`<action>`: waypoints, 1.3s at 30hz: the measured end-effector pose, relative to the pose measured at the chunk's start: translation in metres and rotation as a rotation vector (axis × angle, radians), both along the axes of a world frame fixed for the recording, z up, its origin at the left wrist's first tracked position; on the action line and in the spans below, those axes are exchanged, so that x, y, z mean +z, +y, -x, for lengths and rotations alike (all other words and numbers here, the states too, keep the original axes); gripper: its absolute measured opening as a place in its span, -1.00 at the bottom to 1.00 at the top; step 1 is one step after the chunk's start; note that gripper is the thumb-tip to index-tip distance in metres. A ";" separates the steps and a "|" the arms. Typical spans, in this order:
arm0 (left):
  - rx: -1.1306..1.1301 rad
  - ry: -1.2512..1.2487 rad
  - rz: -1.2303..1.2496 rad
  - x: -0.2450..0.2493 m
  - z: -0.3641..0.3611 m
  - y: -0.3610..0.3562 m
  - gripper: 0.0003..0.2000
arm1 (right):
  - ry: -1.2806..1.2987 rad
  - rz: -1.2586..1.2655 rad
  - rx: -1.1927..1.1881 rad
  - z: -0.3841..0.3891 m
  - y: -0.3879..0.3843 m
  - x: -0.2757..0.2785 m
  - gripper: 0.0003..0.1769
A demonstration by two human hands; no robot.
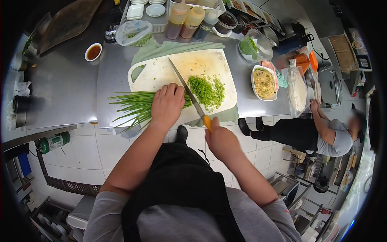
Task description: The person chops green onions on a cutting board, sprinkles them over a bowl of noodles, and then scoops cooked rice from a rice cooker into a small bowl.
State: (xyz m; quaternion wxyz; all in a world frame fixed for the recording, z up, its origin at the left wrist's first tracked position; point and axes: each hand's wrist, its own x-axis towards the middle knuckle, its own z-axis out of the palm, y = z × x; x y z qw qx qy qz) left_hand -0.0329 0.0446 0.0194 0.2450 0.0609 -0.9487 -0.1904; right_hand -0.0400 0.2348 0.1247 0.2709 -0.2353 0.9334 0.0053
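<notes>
My left hand (167, 105) is closed over a bunch of long green onions (133, 104), its curled fingers holding them down at the near edge of the white cutting board (151, 76). The stalks stick out to the left past the board. My right hand (222, 141) grips the yellow handle of a long knife (188, 89). Its blade slants up and left across the board, close beside my left fingertips at the cut ends. Right of the blade lies a heap of chopped green onion (204, 89). A green cloth (173, 49) lies under the board.
Squeeze bottles (193, 22) stand behind the board. A lidded plastic tub (135, 34) and a small sauce bowl (93, 52) sit at back left. To the right are a white bowl of food (264, 82) and a plastic container (254, 46). Another person (322, 129) works at far right.
</notes>
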 end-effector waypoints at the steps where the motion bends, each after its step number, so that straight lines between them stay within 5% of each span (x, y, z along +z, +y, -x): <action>1: -0.001 -0.004 -0.002 -0.001 -0.001 0.000 -0.85 | 0.049 0.032 0.006 0.002 -0.005 -0.021 -0.68; 8: -0.007 -0.012 -0.011 -0.002 -0.001 -0.001 -0.84 | -0.009 0.001 0.052 0.018 0.001 0.036 -0.69; 12: 0.007 -0.002 -0.031 -0.003 0.000 0.000 -0.85 | 0.019 0.002 -0.005 0.007 -0.023 -0.025 -0.62; 16: -0.024 -0.020 -0.046 -0.002 -0.002 -0.002 -0.85 | 0.068 0.125 0.057 0.024 -0.015 0.010 -0.62; 18: -0.004 -0.011 -0.049 -0.005 0.000 -0.001 -0.84 | -0.098 -0.027 0.020 0.012 -0.004 0.042 -0.64; 22: 0.002 -0.029 -0.056 -0.004 -0.001 0.000 -0.84 | 0.017 0.024 -0.038 0.003 -0.025 -0.027 -0.69; 28: -0.011 -0.039 -0.081 -0.005 -0.001 -0.002 -0.84 | -0.110 -0.016 -0.015 0.011 -0.007 0.040 -0.67; 32: -0.017 -0.030 -0.084 -0.006 -0.003 0.000 -0.84 | 0.007 0.074 -0.048 0.007 -0.027 -0.033 -0.66; 36: -0.017 -0.030 -0.079 -0.006 -0.003 -0.001 -0.83 | 0.018 0.137 0.015 0.021 -0.020 0.009 -0.64; 38: -0.014 -0.026 -0.083 -0.006 -0.002 -0.001 -0.83 | -0.125 -0.037 -0.034 0.006 -0.010 0.031 -0.65; 39: -0.017 -0.023 -0.082 -0.006 -0.002 -0.001 -0.83 | -0.070 0.013 -0.026 -0.004 -0.008 0.007 -0.66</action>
